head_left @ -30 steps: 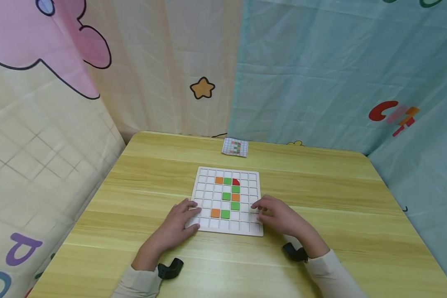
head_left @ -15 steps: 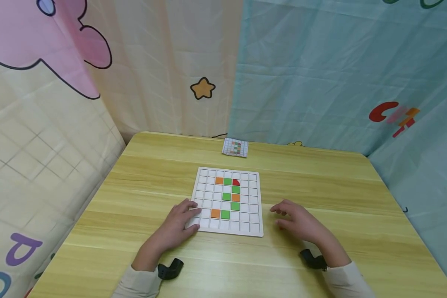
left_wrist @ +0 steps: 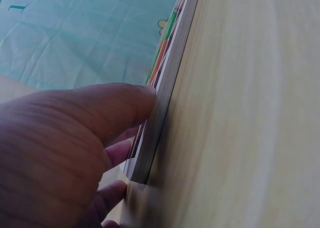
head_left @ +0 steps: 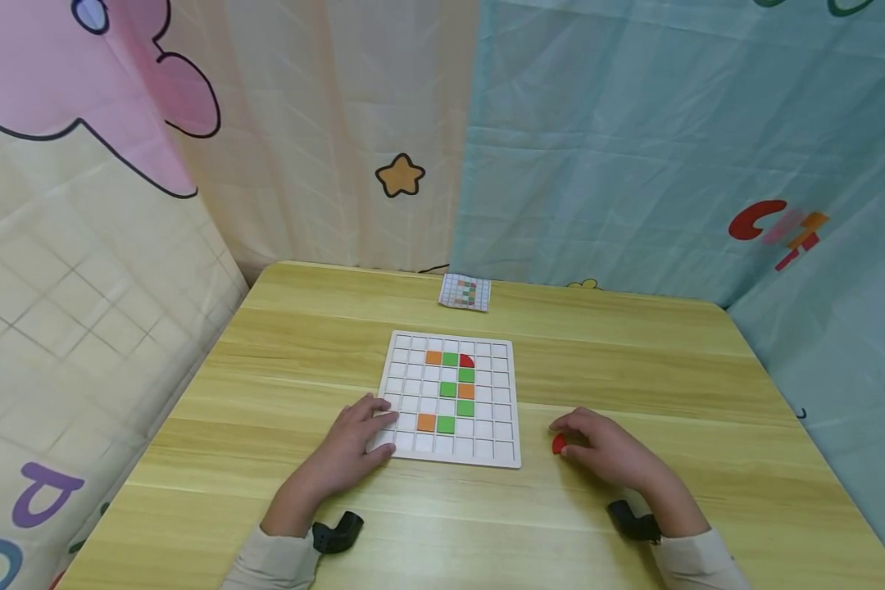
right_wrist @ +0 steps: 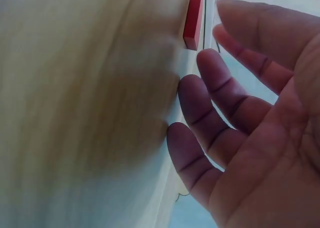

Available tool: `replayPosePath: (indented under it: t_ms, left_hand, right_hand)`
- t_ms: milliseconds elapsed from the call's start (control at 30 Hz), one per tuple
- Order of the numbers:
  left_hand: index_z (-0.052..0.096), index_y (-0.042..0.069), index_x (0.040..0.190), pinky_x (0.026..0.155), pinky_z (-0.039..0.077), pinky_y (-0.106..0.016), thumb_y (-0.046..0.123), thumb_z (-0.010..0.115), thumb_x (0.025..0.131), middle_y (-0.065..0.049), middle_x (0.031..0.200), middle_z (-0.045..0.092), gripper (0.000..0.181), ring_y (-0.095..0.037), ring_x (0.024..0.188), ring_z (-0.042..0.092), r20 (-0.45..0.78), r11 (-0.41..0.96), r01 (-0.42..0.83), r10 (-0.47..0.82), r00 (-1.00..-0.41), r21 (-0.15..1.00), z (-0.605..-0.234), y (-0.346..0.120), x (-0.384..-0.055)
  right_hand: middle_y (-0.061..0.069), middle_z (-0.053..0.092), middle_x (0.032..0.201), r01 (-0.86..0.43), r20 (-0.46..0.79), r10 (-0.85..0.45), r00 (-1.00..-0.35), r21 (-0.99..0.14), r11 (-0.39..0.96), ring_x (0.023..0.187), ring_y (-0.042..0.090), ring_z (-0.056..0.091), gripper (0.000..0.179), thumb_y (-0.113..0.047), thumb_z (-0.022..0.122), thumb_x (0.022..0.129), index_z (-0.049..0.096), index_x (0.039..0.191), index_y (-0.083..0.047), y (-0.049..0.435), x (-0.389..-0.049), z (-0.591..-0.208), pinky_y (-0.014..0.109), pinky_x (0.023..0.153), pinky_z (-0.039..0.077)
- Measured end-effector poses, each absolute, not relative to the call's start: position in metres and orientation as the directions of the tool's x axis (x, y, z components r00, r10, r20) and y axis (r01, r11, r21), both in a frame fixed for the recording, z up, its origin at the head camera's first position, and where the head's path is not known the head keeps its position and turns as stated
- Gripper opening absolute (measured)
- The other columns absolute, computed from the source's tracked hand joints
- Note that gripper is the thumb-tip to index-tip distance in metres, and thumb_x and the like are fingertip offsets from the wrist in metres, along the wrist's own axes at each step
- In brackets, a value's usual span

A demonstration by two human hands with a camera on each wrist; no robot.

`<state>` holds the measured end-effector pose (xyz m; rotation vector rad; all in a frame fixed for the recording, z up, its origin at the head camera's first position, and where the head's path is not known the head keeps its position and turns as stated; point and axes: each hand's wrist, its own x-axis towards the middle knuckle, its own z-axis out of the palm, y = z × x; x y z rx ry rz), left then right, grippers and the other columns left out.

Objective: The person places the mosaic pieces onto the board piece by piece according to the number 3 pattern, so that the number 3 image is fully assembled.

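A white grid board lies on the table, with several orange and green square tiles and a red rounded-corner tile in its cells. My left hand rests at the board's lower left corner, fingers spread over its left edge; the left wrist view shows the thumb against the board's side. To the right of the board, a loose red piece with a curved edge lies on the wood. My right hand is beside it, thumb and fingers loosely bent around it; in the right wrist view they look apart from the red piece.
A small paper card printed with a coloured grid lies near the table's back edge, beyond the board. Printed curtains hang behind and at both sides of the wooden table. Black cameras are strapped to both wrists.
My right hand has moved right, off the board's right edge and down beside the loose red piece. That piece was not visible before. The left hand has stayed still.
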<state>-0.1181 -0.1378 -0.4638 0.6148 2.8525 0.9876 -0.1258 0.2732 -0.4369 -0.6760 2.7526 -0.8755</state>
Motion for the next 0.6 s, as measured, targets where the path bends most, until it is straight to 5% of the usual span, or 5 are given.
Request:
replayPosePath:
  t_ms: [600]
  left_hand:
    - [0.060,0.003,0.135,0.117,0.016,-0.058,0.017,0.071,0.092,-0.011,0.141,0.049,0.047,-0.039,0.144,0.026,0.066,0.714,0.348,0.391,-0.918,0.608,-0.4644,-0.1381,-0.1186]
  right_hand:
    - [-0.004,0.062,0.101,-0.408,0.010,-0.479,-0.878,-0.539,0.737,0.095,0.018,0.057,0.019,-0.006,0.071,0.090,0.068,0.109,-0.008,0.2784,-0.1285,-0.4429,0.043,0.086,0.049]
